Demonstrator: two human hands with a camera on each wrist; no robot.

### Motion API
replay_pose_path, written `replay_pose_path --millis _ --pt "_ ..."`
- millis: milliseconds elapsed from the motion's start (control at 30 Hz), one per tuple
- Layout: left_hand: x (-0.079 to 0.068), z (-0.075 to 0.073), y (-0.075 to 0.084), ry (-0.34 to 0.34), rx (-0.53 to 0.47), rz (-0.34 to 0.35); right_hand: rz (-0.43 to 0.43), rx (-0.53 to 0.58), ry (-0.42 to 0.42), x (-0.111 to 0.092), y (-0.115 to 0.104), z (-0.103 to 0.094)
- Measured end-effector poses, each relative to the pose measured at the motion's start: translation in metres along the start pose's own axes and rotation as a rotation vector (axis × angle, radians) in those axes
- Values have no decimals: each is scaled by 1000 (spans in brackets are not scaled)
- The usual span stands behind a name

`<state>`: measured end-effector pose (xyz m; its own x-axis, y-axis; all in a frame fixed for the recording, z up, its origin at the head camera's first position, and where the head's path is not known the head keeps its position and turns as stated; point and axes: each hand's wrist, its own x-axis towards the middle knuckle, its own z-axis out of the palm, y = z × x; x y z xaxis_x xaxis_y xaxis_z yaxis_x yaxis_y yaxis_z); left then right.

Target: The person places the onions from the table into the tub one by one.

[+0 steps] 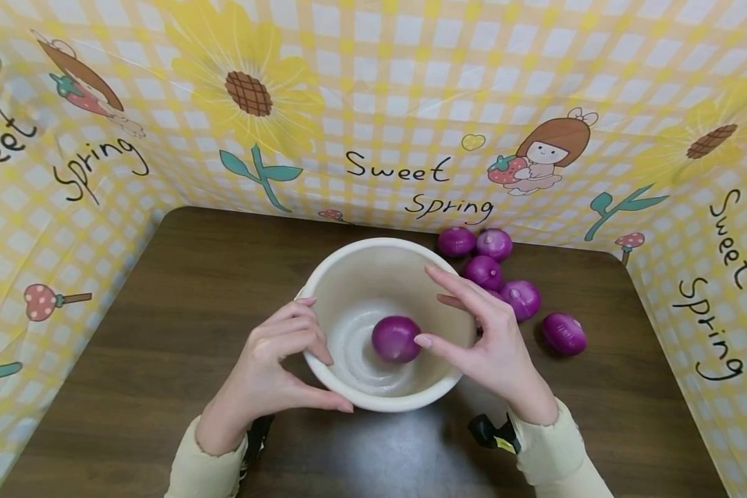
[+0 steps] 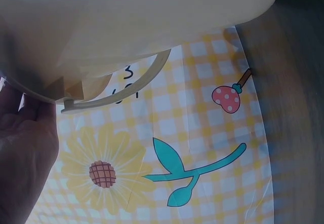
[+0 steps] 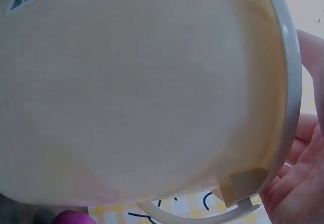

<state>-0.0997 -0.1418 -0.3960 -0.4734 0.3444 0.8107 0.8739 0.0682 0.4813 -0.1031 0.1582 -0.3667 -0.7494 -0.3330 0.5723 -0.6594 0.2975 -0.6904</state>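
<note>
A cream plastic bucket (image 1: 382, 404) stands on the table, with one purple onion (image 1: 396, 339) inside it. My left hand (image 1: 274, 370) holds the bucket's left rim, fingers bent over the edge and thumb along the front. The right hand (image 1: 488, 339) is over the right rim, its fingers and thumb spread wide. Its thumb tip overlaps the onion's edge in the head view; whether they touch I cannot tell. Both wrist views mostly show the bucket's outer wall (image 3: 152, 92). Its curved carrying handle (image 2: 147, 79) hangs at the far side in the left wrist view.
Several purple onions (image 1: 519, 299) lie in a group behind and right of the bucket, some partly hidden by the right hand. One onion (image 1: 564, 334) lies apart farther right. A yellow checked cloth (image 1: 373, 104) surrounds the dark wooden table (image 1: 180, 290) at the back and sides.
</note>
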Motion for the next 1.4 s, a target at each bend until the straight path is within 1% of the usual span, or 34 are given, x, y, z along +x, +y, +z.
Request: replay_pose_path --millis 300,500,767,933,1067,1200,1400 --pt "3 -2 5 14 6 1 20 11 -12 0 -2 -1" --pt "4 -4 6 16 15 18 29 10 -15 -1 -2 -1" --pt "2 -6 6 13 103 73 31 13 -23 -1 -1 -1" --pt "3 -7 6 14 118 85 26 21 -21 -1 -1 -2" --pt "3 -8 6 17 113 86 18 44 -11 0 0 -2" --pt "2 -8 6 16 110 73 27 82 2 -1 0 -3" --pt "1 -8 6 18 103 60 17 118 61 -2 1 -8"
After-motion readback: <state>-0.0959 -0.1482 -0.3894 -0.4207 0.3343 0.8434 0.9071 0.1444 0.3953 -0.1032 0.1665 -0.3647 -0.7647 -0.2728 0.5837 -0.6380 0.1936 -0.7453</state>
